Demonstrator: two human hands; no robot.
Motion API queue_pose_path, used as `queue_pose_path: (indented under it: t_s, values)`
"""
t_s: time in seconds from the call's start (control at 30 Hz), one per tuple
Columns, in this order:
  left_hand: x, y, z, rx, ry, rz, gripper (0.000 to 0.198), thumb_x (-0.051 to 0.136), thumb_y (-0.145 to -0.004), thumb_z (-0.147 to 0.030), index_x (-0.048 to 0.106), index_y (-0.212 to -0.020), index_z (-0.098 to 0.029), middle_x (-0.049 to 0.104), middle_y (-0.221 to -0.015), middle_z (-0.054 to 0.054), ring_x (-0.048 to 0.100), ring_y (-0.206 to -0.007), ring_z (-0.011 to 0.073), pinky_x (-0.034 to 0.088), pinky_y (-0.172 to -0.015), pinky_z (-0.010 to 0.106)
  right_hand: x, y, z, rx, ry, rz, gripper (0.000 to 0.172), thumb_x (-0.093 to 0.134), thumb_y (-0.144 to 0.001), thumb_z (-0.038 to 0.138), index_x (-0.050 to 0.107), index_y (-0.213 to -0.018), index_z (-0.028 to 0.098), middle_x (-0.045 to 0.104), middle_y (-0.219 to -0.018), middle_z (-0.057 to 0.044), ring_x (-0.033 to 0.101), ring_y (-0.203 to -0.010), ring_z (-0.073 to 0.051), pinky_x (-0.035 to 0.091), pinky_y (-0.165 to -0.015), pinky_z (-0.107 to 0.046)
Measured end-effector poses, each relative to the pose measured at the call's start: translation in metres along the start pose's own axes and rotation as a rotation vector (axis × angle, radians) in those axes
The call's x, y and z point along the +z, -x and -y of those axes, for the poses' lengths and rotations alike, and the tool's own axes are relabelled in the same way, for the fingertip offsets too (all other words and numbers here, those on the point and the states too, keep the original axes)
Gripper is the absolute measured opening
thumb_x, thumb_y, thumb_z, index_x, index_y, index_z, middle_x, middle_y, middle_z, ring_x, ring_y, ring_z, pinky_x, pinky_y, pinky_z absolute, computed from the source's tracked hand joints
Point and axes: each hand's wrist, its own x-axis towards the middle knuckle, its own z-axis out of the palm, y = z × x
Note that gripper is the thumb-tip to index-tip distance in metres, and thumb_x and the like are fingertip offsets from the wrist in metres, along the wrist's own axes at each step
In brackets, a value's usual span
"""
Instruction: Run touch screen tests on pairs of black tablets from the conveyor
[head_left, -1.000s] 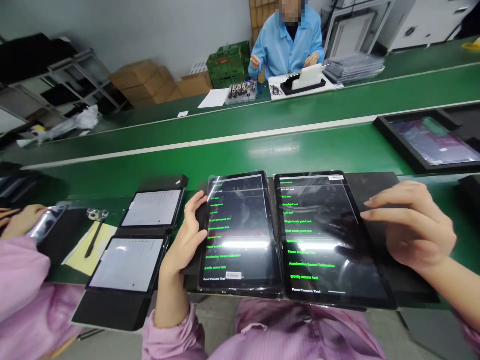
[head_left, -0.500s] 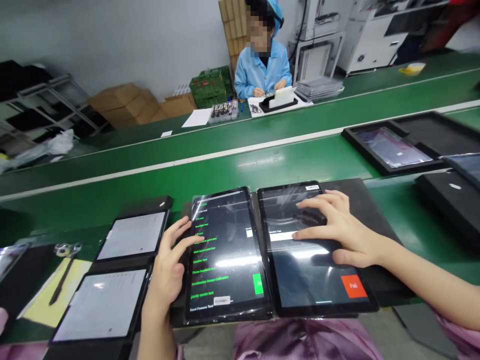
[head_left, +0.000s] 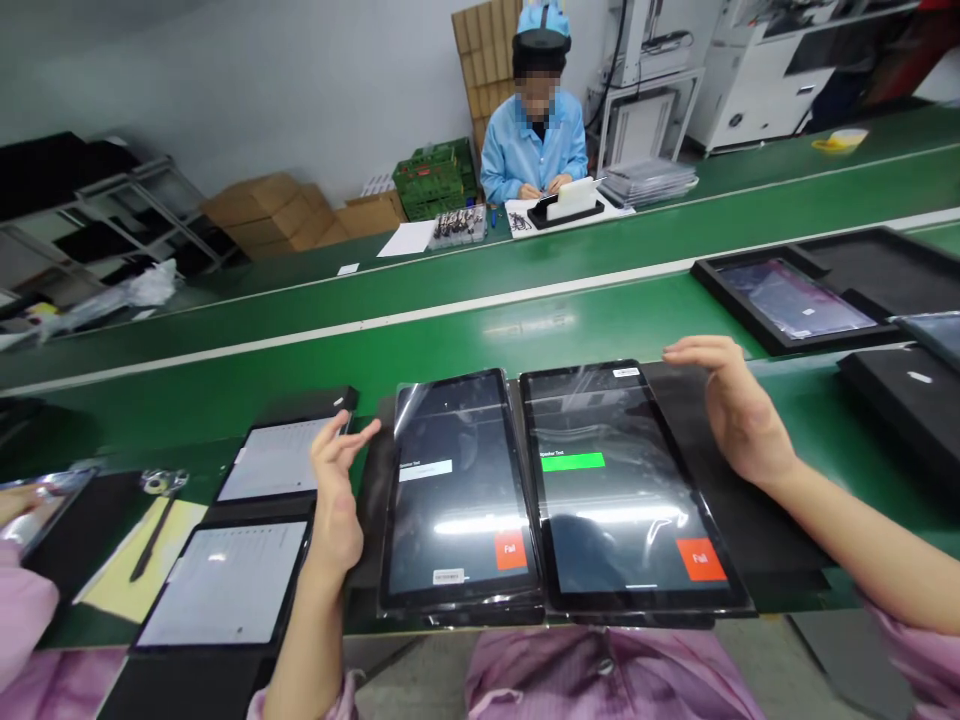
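Two tablets lie side by side on a black mat (head_left: pixel 750 500) at the front of the green bench. The left tablet (head_left: pixel 465 510) shows a "Speaker Test" screen with a white bar and a red "Fail" box. On the right tablet (head_left: pixel 622 530) the same screen has a green bar and a red "Fail" box. My left hand (head_left: pixel 339 495) is raised just left of the left tablet, fingers apart, holding nothing. To the right of the right tablet, my right hand (head_left: pixel 739 410) is lifted off the glass, fingers stretched out, also holding nothing.
Two tablets with pale screens (head_left: pixel 225 585) lie at the left, beside yellow paper (head_left: pixel 142 570). A black tray (head_left: pixel 795 300) holds another tablet at the right. Across the bench sits a co-worker in blue (head_left: pixel 534 150). Another person's pink sleeve (head_left: pixel 26 600) shows at far left.
Both hands have come off the screens and moved outward. The left tablet switched from a green test list to "Speaker Test"; the right tablet's white bar turned green.
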Motion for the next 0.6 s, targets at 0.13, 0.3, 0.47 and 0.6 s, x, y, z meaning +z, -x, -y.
queue_pose_path:
  t_s: [0.13, 0.3, 0.47, 0.6]
  values:
    - [0.002, -0.047, -0.008, 0.057, -0.116, 0.158, 0.065, 0.026, -0.107, -0.071, 0.055, -0.144, -0.026, 0.043, -0.155, 0.016, 0.055, -0.139, 0.035, 0.044, -0.12, 0.058, 0.015, -0.026, -0.025, 0.123, -0.259, -0.036, 0.063, 0.016, -0.106, 0.064, 0.064, -0.128, 0.03, 0.065, -0.122, -0.01, 0.06, -0.116, -0.032, 0.046, -0.105, -0.055]
    - [0.01, -0.107, -0.044, 0.036, -0.407, 0.833, 0.069, 0.04, -0.107, -0.059, 0.026, -0.167, -0.028, 0.012, -0.177, 0.016, 0.017, -0.162, 0.0451, 0.015, -0.125, 0.077, 0.025, -0.037, -0.039, 0.12, -0.187, 0.114, 0.069, 0.023, -0.103, 0.075, 0.068, -0.129, 0.028, 0.068, -0.123, -0.01, 0.06, -0.113, -0.031, 0.046, -0.104, -0.053]
    - [0.003, -0.105, -0.043, -0.125, -0.761, 1.043, 0.093, 0.054, -0.099, -0.04, -0.002, -0.171, -0.021, -0.012, -0.177, 0.024, -0.012, -0.162, 0.0485, 0.003, -0.117, 0.086, 0.027, -0.025, -0.047, 0.218, -0.249, -0.024, 0.066, 0.027, -0.103, 0.074, 0.065, -0.132, 0.029, 0.068, -0.123, -0.01, 0.059, -0.119, -0.032, 0.045, -0.107, -0.053]
    - [-0.018, -0.102, -0.041, -0.105, -0.64, 1.05, 0.095, 0.05, -0.103, -0.054, -0.01, -0.17, -0.024, -0.011, -0.178, 0.021, -0.012, -0.163, 0.0457, 0.006, -0.122, 0.08, 0.033, -0.027, -0.051, 0.283, -0.309, -0.06, 0.061, 0.031, -0.103, 0.072, 0.064, -0.132, 0.029, 0.068, -0.12, -0.009, 0.06, -0.117, -0.031, 0.046, -0.106, -0.052]
